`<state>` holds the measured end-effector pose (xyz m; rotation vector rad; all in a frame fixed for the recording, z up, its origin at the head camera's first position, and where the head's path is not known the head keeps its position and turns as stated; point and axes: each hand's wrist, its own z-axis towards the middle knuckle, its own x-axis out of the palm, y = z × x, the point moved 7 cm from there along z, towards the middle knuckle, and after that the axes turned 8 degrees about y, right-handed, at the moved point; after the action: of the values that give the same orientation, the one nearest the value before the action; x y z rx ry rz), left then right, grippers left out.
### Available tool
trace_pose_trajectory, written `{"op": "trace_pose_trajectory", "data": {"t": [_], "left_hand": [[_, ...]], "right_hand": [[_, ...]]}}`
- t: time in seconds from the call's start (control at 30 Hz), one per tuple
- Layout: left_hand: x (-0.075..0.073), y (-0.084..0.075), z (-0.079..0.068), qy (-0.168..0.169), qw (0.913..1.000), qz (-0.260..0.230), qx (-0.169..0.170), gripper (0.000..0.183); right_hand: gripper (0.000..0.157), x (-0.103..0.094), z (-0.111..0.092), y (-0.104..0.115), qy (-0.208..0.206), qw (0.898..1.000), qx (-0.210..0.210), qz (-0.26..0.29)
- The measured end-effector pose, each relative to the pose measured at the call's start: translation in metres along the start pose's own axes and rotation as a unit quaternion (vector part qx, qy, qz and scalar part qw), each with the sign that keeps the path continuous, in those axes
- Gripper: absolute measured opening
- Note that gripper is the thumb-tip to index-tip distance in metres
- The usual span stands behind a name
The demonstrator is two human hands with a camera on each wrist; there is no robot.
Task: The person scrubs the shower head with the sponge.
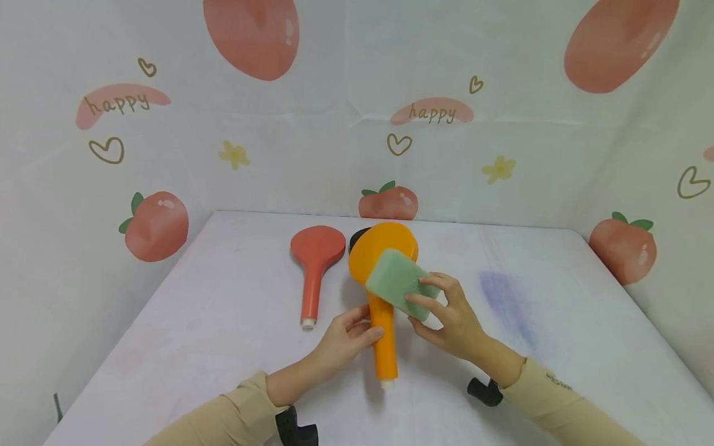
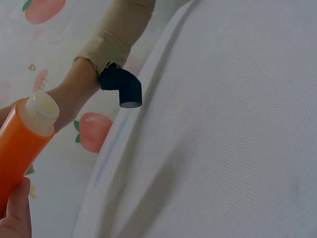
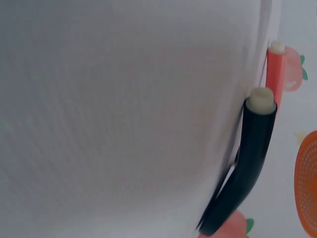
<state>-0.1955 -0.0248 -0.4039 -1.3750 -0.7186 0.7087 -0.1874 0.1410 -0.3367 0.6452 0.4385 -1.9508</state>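
Observation:
My left hand grips the handle of an orange shower head, raised over the table with its round end away from me. In the left wrist view, the handle's white threaded end shows at the left edge. My right hand holds a pale green sponge between thumb and fingers, overlapping the orange shower head where head meets handle. A slice of its perforated face appears in the right wrist view, where the sponge is out of sight.
A red shower head lies left of the orange one. Behind the orange one is a black shower head, mostly hidden; its handle shows in the right wrist view. A purple-blue smudge marks the white table, with a printed backdrop behind.

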Motion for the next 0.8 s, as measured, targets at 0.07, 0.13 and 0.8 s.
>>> {"op": "trace_pose_trajectory", "data": {"t": [0.07, 0.13, 0.8], "left_hand": [[0.001, 0.001, 0.0, 0.007, 0.9999, -0.011, -0.011, 0.06], [0.002, 0.002, 0.0, 0.012, 0.9995, -0.018, -0.022, 0.061], [0.003, -0.002, 0.0, 0.047, 0.9985, -0.025, -0.014, 0.065]], "right_hand": [[0.025, -0.003, 0.0, -0.008, -0.005, 1.0, 0.02, -0.01], [0.028, -0.005, -0.001, -0.02, -0.011, 0.998, 0.066, -0.013], [0.029, -0.003, 0.001, -0.016, -0.02, 0.997, 0.067, 0.028]]}}
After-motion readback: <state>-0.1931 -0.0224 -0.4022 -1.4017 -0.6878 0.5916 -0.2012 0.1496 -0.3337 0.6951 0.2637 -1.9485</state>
